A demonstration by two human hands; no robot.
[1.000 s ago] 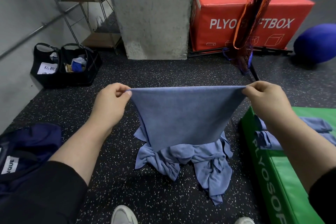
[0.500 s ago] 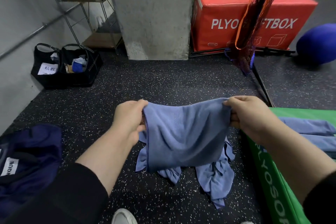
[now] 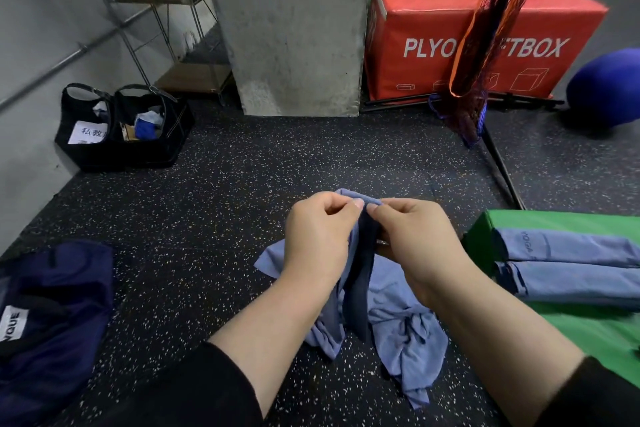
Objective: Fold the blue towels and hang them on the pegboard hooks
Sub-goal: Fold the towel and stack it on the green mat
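Observation:
My left hand (image 3: 317, 239) and my right hand (image 3: 412, 239) meet in front of me, each pinching a top corner of a blue towel (image 3: 358, 291). The towel hangs doubled in a narrow fold between them. Beneath it a crumpled heap of blue towels (image 3: 401, 326) lies on the speckled floor. Two folded blue towels (image 3: 568, 263) lie side by side on the green plyo box (image 3: 588, 326) at my right. No pegboard is in view.
A concrete pillar (image 3: 294, 28) stands ahead, a red plyo box (image 3: 450, 38) behind it to the right with an orange-edged net bag (image 3: 478, 45) hanging in front. Black bags (image 3: 121, 128) sit by the left wall, a navy bag (image 3: 52, 322) near left, a blue ball (image 3: 609, 87) far right.
My hands came together from a wide spread, folding the stretched towel in half so its two top corners meet. The hands also dropped lower.

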